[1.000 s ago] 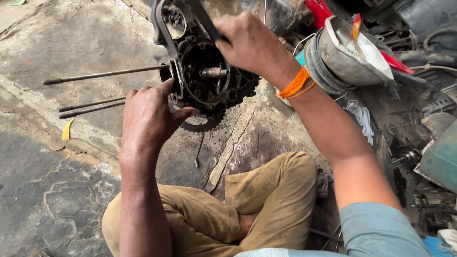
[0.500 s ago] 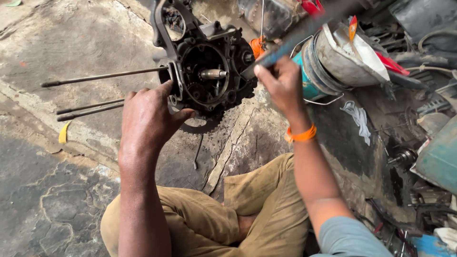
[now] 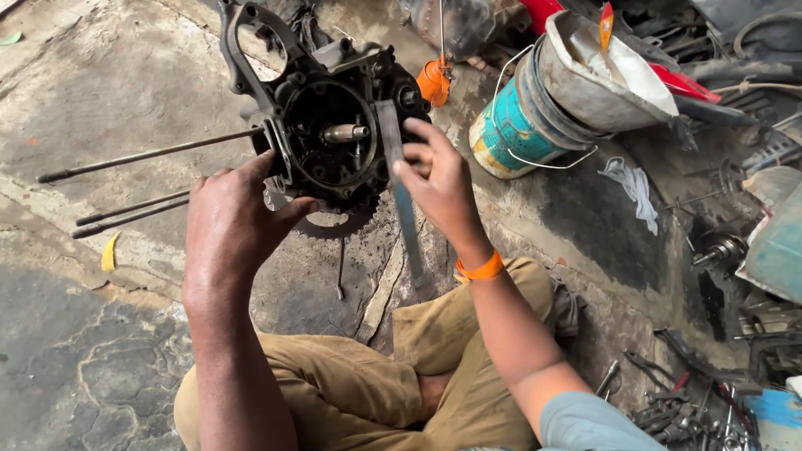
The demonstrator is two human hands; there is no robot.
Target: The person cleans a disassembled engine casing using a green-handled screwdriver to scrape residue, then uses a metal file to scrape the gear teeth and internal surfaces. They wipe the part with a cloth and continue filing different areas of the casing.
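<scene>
Engine case: a dark, greasy engine case stands on the cracked concrete floor in front of the seated person, its round open side turned up toward the camera, a short metal shaft sticking out at its centre.
Left hand: the left hand rests against the case's lower left edge, fingers spread, thumb hooked toward the rim; its grip is open and braces the case rather than closing round anything.
Right hand: the right hand pinches a long flat metal bar between thumb and fingers; its grip is pressed together on the bar about midway along.
Flat bar: it stands nearly upright, its top end lying across the right side of the case's opening, its lower end hanging down toward the floor.
Rods: thin long rods run out from the case's left side, nearly level above the floor.
Sprocket: a toothed sprocket shows just beneath the case.
Wrist: an orange band circles the right wrist.
Nearby: a teal and cream bucket stuffed with a pale sack stands to the right; a white rag lies beside it.
Lower right: loose hand tools lie scattered on the floor.
</scene>
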